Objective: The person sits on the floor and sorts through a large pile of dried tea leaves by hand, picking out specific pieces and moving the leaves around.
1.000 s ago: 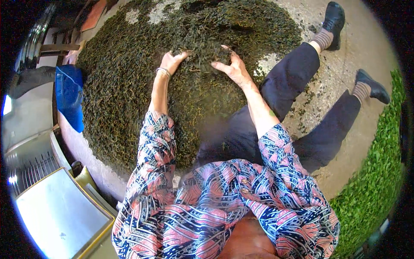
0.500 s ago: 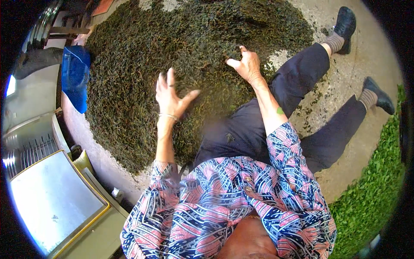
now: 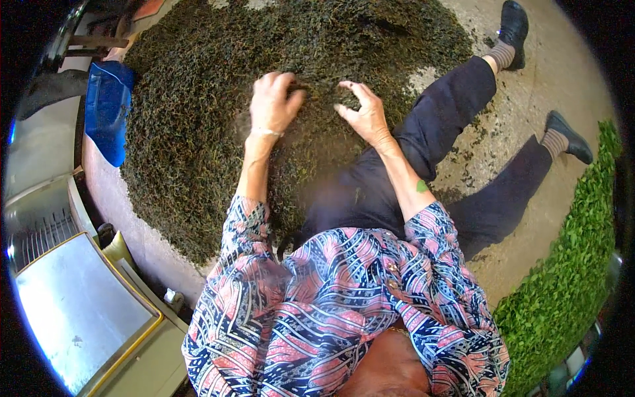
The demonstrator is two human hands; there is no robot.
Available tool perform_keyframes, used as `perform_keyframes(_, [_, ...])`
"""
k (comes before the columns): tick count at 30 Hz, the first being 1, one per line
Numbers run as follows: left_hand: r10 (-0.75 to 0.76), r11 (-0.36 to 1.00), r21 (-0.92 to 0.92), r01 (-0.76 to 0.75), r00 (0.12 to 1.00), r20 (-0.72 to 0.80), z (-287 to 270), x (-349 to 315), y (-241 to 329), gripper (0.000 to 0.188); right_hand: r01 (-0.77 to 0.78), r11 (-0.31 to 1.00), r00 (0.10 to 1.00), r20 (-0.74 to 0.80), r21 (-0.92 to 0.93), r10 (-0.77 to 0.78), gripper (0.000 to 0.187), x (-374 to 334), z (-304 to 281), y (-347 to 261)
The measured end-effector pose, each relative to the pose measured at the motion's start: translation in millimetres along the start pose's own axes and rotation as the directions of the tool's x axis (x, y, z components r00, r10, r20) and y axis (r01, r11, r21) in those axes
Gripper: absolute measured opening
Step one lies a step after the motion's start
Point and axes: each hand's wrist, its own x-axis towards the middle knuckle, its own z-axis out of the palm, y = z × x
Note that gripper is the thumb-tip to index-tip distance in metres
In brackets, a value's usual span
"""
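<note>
A wide heap of dark, shrivelled leaves (image 3: 178,126) is spread over the floor in front of me. Over its near middle part, my left hand (image 3: 272,106) is cupped, fingers bent downward and thumb held apart, slightly blurred. To the right of it my right hand (image 3: 368,119) has curved, spread fingers pointing toward the left one, thumb apart. A gap with dark leaves below lies between the two hands. I cannot see a clump firmly held in either. A small green leaf (image 3: 421,186) sticks to my right forearm.
My legs in dark trousers (image 3: 446,116) stretch along the heap's right side. Fresh green leaves (image 3: 562,278) lie at the far right. On the left are a blue plastic container (image 3: 108,109) and a pale box-shaped appliance (image 3: 86,311) with a shiny top.
My left hand has moved up and right, its spread fingers now curling. My right hand has shifted slightly left and down, so the hands are closer together. The view has shifted slightly.
</note>
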Motion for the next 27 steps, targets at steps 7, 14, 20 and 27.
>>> perform_keyframes(7, [-0.238,0.968,-0.139,0.209,0.942,-0.238,-38.2,-82.4,-41.9,0.032,0.182,0.969,0.983,0.002,-0.165,-0.184,0.041,-4.5,3.7,0.8])
perform_keyframes(14, [-0.567,0.785,-0.473,0.399,0.770,-0.292,-30.5,-79.7,-44.5,0.022,0.202,0.944,0.978,0.002,-0.261,-0.209,0.039,-1.2,-7.1,4.4])
perform_keyframes(20, [-0.743,0.068,-0.846,0.529,0.592,0.311,-32.0,-47.3,-44.7,0.043,0.091,0.978,0.996,0.031,-0.185,-0.087,0.040,-9.2,-18.3,4.0])
perform_keyframes(27, [-0.651,0.295,-0.853,0.431,0.744,0.150,-37.7,-49.7,-29.3,0.033,0.194,0.969,0.980,-0.009,-0.155,-0.198,0.038,-8.6,-24.1,8.8])
